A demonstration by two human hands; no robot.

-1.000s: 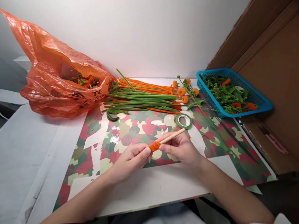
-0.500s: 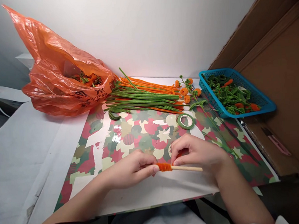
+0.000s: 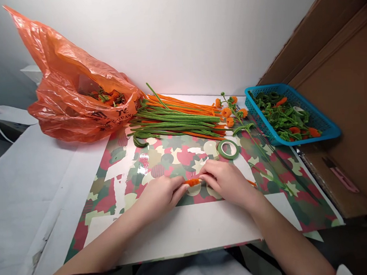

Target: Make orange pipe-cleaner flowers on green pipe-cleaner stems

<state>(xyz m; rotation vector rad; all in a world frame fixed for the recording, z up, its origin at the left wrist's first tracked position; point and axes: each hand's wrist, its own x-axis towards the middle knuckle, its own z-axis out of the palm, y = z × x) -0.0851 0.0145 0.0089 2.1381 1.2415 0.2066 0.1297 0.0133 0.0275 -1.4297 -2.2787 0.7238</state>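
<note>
An orange pipe cleaner point(image 3: 192, 182) is wound in a tight coil around a thin wooden stick, held level just above the table between my hands. My left hand point(image 3: 165, 194) pinches the coil's left end. At the other end, the fingers of my right hand point(image 3: 226, 180) are closed on the stick, of which only a short pale bit shows. A short orange piece sticks out past the right hand's outer side; whether it belongs to the coil I cannot tell. A roll of green tape point(image 3: 228, 149) lies beyond my right hand.
Green pipe cleaners point(image 3: 176, 120) and orange ones lie in a pile at the back. An orange plastic bag point(image 3: 82, 107) stands back left. Orange flowers point(image 3: 226, 112) on a stem lie beside a blue basket point(image 3: 332, 130) of green pieces. A pink cutter point(image 3: 342, 176) is far right.
Both hands have moved away from me with the coil. The right hand has gone from above the coil's right side onto the stick, covering most of its bare length.
</note>
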